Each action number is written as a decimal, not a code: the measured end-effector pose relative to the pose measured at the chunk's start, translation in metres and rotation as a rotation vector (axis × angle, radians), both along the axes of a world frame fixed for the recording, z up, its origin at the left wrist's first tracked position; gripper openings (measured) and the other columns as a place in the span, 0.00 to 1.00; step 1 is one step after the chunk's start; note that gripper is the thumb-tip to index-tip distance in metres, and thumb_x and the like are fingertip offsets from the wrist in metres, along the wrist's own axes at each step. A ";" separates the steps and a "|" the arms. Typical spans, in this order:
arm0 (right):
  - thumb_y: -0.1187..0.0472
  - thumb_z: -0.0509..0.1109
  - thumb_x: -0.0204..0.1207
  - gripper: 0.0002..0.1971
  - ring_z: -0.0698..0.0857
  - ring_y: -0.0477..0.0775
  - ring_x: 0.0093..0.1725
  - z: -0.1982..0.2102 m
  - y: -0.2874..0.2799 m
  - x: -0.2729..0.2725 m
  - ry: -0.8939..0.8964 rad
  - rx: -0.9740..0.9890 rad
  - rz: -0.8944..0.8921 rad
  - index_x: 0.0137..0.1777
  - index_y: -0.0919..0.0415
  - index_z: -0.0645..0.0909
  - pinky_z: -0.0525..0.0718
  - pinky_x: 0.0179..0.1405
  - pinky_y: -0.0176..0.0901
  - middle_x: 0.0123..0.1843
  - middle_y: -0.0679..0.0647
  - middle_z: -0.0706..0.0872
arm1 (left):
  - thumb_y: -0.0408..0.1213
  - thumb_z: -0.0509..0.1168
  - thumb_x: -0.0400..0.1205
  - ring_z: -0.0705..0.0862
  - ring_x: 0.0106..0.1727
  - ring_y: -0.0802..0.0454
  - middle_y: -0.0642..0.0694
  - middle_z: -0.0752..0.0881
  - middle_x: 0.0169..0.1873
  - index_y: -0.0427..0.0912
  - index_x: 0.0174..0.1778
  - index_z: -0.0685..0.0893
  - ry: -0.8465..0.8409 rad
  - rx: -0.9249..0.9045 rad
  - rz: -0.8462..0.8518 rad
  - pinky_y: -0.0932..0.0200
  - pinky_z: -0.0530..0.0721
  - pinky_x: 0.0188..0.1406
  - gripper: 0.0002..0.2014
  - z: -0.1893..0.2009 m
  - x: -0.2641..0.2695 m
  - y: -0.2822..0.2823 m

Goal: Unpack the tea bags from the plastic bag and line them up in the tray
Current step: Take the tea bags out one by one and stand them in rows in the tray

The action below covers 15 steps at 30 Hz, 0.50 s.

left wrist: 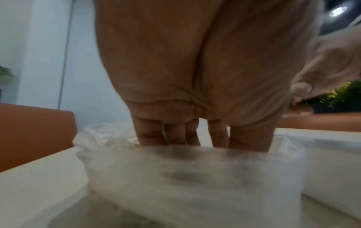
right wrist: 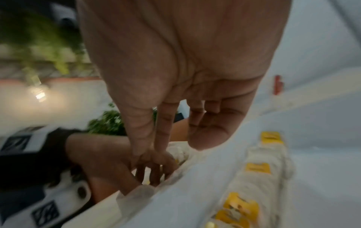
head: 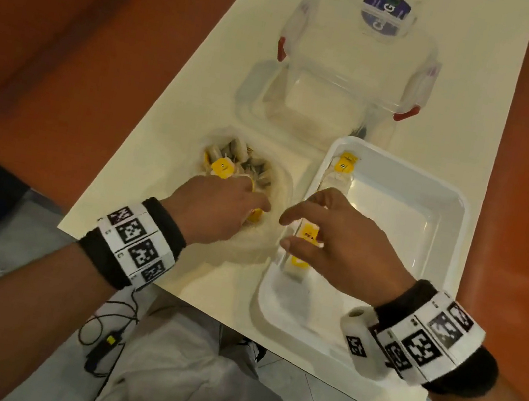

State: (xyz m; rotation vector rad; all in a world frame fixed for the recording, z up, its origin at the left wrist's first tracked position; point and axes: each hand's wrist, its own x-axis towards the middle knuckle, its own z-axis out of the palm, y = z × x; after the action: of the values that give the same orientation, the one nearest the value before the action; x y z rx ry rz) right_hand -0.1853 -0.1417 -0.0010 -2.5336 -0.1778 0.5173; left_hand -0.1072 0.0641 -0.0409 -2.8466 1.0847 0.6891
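Note:
A crumpled clear plastic bag lies on the table left of the white tray. Inside it is a heap of tea bags with yellow tags. My left hand reaches into it, fingers curled down round a yellow-tagged tea bag; the fingertips are hidden by the plastic. A row of tea bags lies along the tray's left wall. Above that row hovers my right hand, fingers loosely spread and holding nothing.
A clear storage box with red clips and its lid stands at the far end of the cream table. The tray's near corner overhangs the table's front edge. Orange seats flank the table, and a cable lies on the floor.

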 end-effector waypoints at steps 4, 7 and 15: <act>0.36 0.65 0.80 0.16 0.84 0.52 0.59 0.001 0.034 0.008 0.064 -0.207 0.333 0.61 0.39 0.86 0.85 0.49 0.49 0.75 0.42 0.73 | 0.47 0.62 0.84 0.84 0.49 0.43 0.47 0.75 0.62 0.56 0.72 0.73 -0.076 0.082 -0.085 0.54 0.71 0.33 0.19 -0.003 0.001 -0.003; 0.35 0.64 0.80 0.23 0.86 0.57 0.55 -0.010 0.051 0.016 0.180 -0.378 0.466 0.62 0.49 0.87 0.84 0.47 0.48 0.74 0.46 0.78 | 0.49 0.63 0.84 0.84 0.45 0.44 0.47 0.76 0.60 0.52 0.65 0.78 -0.118 0.036 -0.084 0.55 0.71 0.31 0.15 -0.010 0.005 -0.001; 0.30 0.62 0.78 0.29 0.87 0.57 0.48 -0.021 0.051 0.026 0.181 -0.415 0.412 0.60 0.54 0.86 0.77 0.39 0.45 0.57 0.48 0.87 | 0.41 0.70 0.77 0.81 0.36 0.54 0.57 0.81 0.36 0.54 0.49 0.79 0.092 -0.352 0.219 0.61 0.72 0.29 0.08 -0.012 0.019 0.015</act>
State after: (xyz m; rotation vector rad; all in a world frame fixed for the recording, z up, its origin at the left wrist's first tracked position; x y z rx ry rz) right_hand -0.1590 -0.0911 -0.0217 -2.8361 -0.5849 1.0317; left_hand -0.0883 0.0789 -0.0526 -3.3030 1.0024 0.7090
